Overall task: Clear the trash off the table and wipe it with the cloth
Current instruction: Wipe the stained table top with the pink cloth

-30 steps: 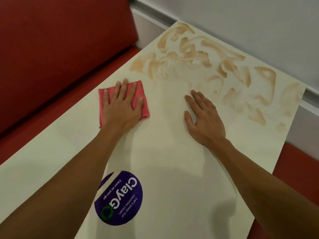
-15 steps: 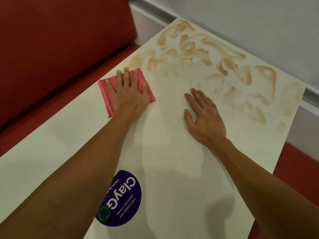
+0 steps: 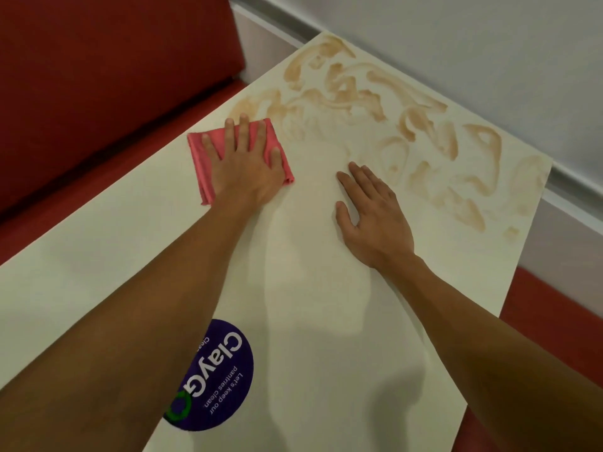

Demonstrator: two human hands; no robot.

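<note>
Pink folded cloth (image 3: 203, 176) lies upper left of centre on the cream table top (image 3: 98, 256), pinned under the left hand (image 3: 243, 168), fingers flat and spread; the right hand (image 3: 375, 216) rests flat, holding nothing. Best: firm, overlapping strokes into the brown smears (image 3: 411, 125) at upper right

Soft, diffuse indoor light falls from overhead and behind me; the pale table (image 3: 107, 243) reads moderately bright and matte. Broad, faint-edged grey shadows lie beside my forearms (image 3: 137, 347) and run down the centre and lower right of the frame. The red bench (image 3: 98, 76), upper left, is darker. Wide-angle distortion bows the table edges toward the corners. Detail is slightly soft throughout, softest at the lower edge.
</note>
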